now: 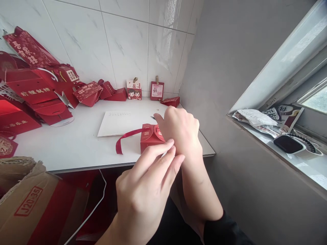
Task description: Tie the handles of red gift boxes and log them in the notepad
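My left hand reaches in from below, its fingers bunched and their tips on my right wrist. No object shows between those fingertips. My right hand is raised back-upward with the thumb out to the left; the other fingers curl down out of sight, so whatever they hold, if anything, is hidden. Behind both hands, a small red gift box with gold characters sits near the table's front edge, partly covered by them. From its top a dark red ribbon trails left onto the table.
A white sheet or booklet lies on the white table. Red boxes crowd the left; two small decorated boxes stand by the wall. A cardboard carton and white cable are lower left. A smartwatch rests on the right sill.
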Demonstrator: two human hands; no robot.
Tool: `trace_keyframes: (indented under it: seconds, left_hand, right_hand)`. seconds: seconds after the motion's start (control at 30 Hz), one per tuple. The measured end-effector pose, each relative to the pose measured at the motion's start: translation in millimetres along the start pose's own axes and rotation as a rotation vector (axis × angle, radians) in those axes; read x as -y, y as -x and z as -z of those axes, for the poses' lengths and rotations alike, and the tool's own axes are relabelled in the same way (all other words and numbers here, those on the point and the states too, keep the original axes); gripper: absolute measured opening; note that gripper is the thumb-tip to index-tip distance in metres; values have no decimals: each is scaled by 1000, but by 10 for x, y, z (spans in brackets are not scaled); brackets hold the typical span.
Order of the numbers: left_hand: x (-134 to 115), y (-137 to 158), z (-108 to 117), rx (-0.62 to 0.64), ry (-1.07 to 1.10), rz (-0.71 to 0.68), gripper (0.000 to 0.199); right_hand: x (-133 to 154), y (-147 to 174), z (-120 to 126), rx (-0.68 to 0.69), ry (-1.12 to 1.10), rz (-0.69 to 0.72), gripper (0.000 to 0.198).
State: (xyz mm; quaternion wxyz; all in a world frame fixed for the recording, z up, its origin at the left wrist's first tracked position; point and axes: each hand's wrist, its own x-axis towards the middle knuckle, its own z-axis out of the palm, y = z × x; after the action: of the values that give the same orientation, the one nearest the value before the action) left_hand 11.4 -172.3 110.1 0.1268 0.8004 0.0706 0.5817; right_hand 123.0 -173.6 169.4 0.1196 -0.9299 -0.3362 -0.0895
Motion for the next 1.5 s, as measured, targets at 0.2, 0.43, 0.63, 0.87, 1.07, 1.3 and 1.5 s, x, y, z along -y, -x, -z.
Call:
trace_keyframes:
  seconds: [0.2, 0.43, 0.63, 0.87, 1.07, 1.3, 1.5]
  left_hand:
    - [17, -5, 12, -21, 1, 10, 17]
    - [23, 2, 37, 4, 20, 21, 19]
    - [23, 1, 30, -15, 6, 5, 17]
    - [20, 21, 52, 14, -21, 18, 19]
    - [25, 21, 63, 27, -4, 28, 20]
    - [19, 17, 58, 27, -7, 40, 16]
    - [20, 33, 56, 23, 9, 46, 15]
  right_hand:
    - [24, 8, -2, -12, 12, 8, 28]
    - [35, 14, -24, 2, 0, 8, 28]
    - [34, 2, -30, -4, 4, 6, 29]
    - [51, 28, -46, -3, -4, 12, 28]
    - [52, 39, -41, 1, 17, 14, 28]
    - [46, 54, -33, -4, 23, 9, 30]
    - [45, 61, -53, -2, 31, 10, 28]
